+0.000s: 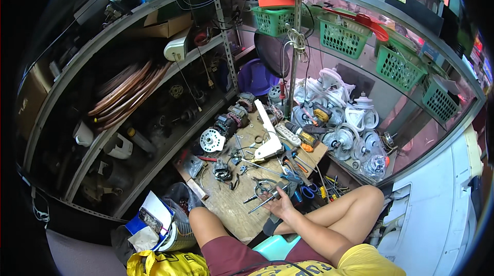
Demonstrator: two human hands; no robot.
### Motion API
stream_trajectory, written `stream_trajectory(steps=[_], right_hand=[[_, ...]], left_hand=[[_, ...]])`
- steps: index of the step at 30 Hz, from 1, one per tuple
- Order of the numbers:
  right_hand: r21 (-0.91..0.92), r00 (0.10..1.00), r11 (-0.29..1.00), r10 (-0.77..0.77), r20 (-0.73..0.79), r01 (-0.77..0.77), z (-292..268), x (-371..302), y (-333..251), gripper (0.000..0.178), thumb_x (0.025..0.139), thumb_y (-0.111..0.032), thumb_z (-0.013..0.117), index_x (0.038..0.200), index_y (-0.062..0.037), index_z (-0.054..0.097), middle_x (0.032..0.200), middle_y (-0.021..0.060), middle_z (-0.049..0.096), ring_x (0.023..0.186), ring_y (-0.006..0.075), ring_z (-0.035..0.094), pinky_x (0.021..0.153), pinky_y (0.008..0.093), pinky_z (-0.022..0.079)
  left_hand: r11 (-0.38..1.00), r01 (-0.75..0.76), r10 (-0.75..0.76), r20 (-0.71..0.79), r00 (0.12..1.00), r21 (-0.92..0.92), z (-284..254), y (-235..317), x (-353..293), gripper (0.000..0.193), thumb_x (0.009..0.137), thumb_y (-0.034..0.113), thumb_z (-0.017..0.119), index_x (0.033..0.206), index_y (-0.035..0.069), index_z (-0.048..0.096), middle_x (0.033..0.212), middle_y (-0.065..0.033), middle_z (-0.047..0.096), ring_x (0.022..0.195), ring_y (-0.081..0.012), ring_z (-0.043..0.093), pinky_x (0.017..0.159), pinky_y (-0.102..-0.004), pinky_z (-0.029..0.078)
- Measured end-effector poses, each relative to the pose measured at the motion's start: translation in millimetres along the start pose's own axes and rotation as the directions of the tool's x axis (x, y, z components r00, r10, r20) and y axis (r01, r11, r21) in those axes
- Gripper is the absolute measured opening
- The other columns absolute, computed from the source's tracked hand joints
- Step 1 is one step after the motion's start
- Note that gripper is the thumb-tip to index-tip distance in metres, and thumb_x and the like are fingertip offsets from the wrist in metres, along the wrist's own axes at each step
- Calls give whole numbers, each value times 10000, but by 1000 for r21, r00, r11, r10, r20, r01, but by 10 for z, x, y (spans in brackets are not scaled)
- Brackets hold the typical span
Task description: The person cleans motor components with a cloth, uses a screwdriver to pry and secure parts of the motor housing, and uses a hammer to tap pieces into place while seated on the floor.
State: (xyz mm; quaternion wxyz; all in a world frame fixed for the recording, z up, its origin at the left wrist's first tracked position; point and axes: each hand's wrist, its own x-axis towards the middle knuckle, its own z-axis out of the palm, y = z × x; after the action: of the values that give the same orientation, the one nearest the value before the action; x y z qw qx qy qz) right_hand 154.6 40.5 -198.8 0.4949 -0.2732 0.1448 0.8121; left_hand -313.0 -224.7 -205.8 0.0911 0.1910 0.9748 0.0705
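The right hand [280, 206] is turned partly palm-up, its fingers bent loosely around a slim metal rod [260, 206] that slants from near left to far right above the near right part of a wooden board [229, 215]. The left hand is out of view, so its grip cannot be told. Just beyond the rod, tools crowd the right side of the board, among them scissors [309, 191] with blue handles. To the left of these sits a small dark motor [222, 171], and farther left and away a larger one carries a white perforated disc [211, 140]. A white angled arm [270, 147] lies across the far middle, with a white power strip [288, 135] to its right and a yellow-and-black drill [304, 135] just beside that. Farther right, white and clear-wrapped parts [342, 121] are heaped below green baskets [343, 36]. On the left, shelving holds a coil of brown tubing [128, 96]. Nearest, a turquoise stool [277, 247] shows between the person's legs, and a yellow bag [167, 264] lies at near left.
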Motion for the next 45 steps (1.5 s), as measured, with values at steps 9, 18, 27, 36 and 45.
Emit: stream_trajectory(steps=[9, 18, 27, 36, 45], right_hand=[[-53, 999, 998, -33, -9, 33, 184, -183, 144, 378, 967, -377, 655, 1220, -130, 521, 1195, 171, 627, 1269, 431, 569, 1131, 605, 347], [-114, 999, 993, -43, -22, 40, 95, -225, 109, 316, 965, -378, 652, 1179, -154, 585, 1190, 161, 668, 1265, 422, 576, 1141, 610, 328], [-51, 995, 995, -90, -36, 88, 103, -97, 121, 417, 968, -401, 641, 1171, -66, 498, 1229, 176, 595, 1285, 454, 541, 1152, 604, 320], [-55, 996, 996, -75, -46, 72, 98, -136, 150, 468, 963, -423, 644, 1218, -71, 470, 1219, 157, 580, 1299, 436, 533, 1146, 589, 331], [-125, 997, 990, -77, -31, 72, 95, -117, 198, 478, 969, -453, 633, 1231, -84, 477, 1195, 121, 619, 1280, 388, 565, 1099, 539, 365]], left_hand=[[974, -11, 19, 33, 999, -228, 208, 62, -4, 899, 800, 554, 665, 1556, 214, 315, 1661, -55, 197, 1500, -392, 202, 1093, -748, 216], [704, 205, -101, 189, 977, -680, 459, 1, -332, 870, 802, 550, 657, 1540, 215, 342, 1648, -56, 233, 1488, -387, 232, 1090, -739, 230], [168, 651, -258, 605, 754, -740, 644, -678, -615, 841, 803, 545, 649, 1523, 215, 369, 1635, -56, 269, 1475, -381, 262, 1087, -730, 244], [45, 734, -272, 698, 662, -678, 625, -866, -537, 813, 804, 541, 641, 1507, 215, 396, 1622, -57, 305, 1463, -376, 292, 1084, -720, 258], [-6, 757, -239, 736, 633, -653, 561, -1035, -433, 786, 805, 537, 633, 1491, 215, 423, 1608, -58, 341, 1451, -371, 322, 1081, -711, 272]])
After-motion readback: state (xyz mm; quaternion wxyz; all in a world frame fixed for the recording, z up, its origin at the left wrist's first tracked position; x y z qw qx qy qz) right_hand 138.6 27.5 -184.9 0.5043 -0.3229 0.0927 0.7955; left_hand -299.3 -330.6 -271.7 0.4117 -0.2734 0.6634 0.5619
